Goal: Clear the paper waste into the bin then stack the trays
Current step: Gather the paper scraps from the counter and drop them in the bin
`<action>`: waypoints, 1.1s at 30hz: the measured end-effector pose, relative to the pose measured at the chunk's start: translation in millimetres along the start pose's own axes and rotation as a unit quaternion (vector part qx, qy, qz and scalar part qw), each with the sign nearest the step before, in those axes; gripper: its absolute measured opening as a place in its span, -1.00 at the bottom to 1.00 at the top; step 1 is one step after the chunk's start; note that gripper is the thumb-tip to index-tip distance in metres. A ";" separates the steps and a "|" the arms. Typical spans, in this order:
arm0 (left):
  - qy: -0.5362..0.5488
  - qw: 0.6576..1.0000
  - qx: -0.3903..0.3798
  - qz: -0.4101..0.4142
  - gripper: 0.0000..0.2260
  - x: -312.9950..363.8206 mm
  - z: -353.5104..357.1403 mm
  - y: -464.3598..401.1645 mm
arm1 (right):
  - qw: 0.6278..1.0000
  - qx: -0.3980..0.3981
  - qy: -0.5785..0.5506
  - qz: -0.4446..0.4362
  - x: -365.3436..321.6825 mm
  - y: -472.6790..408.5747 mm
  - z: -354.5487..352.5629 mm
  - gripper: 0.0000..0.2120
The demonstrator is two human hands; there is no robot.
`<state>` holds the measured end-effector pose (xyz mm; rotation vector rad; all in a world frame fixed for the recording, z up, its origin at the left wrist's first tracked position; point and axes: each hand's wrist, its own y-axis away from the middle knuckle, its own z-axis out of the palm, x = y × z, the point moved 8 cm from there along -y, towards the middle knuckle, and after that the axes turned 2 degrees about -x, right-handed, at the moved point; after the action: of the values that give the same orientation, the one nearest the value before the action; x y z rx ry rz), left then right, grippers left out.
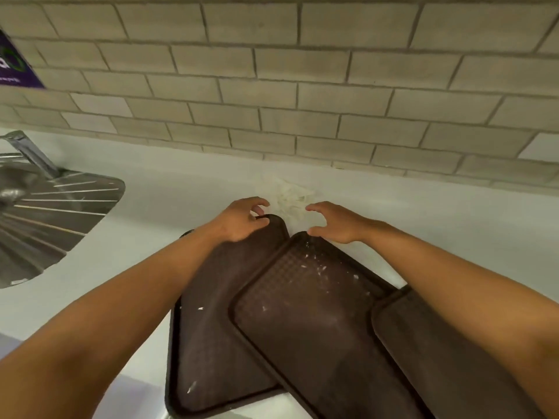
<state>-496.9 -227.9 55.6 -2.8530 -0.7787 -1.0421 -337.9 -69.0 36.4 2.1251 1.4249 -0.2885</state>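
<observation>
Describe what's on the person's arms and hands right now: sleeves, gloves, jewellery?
Nothing is worn in view. The left hand and right hand have no gloves, and no rings or watch show. Both forearms are uncovered up to the picture's edge, with no sleeves visible.

The brown trays point(302, 322) look like matt plastic with a fine grid texture, flecked with white paper scraps point(314, 261). Left of the trays lies a shiny ribbed metal drainer point(54, 213); beyond them, a smooth pale counter point(423, 213) meets a matt, rough brick-pattern wall point(302, 86)

I face a wall of grey-beige brick tiles point(302, 86) over a pale white counter point(181, 192). Steel sink drainboard point(51, 213) on my left, purple sign point(15, 68) at the upper left edge. Light is soft, even.
</observation>
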 end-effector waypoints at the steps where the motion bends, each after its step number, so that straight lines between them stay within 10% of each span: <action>1: -0.012 1.000 -0.002 -0.016 -0.59 -7.6 -0.8 -11.8 | 1.000 0.003 0.003 0.008 2.3 -13.0 0.0 -0.30; 33: -0.101 0.991 -0.089 -0.020 -0.74 -40.9 65.5 -172.5 | 0.988 0.119 0.039 0.089 68.2 -93.9 9.8 -0.84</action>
<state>-562.5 -84.0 -47.7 -3.1471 -0.7954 -0.8769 -393.3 5.0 -34.5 2.4642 1.2864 -0.3241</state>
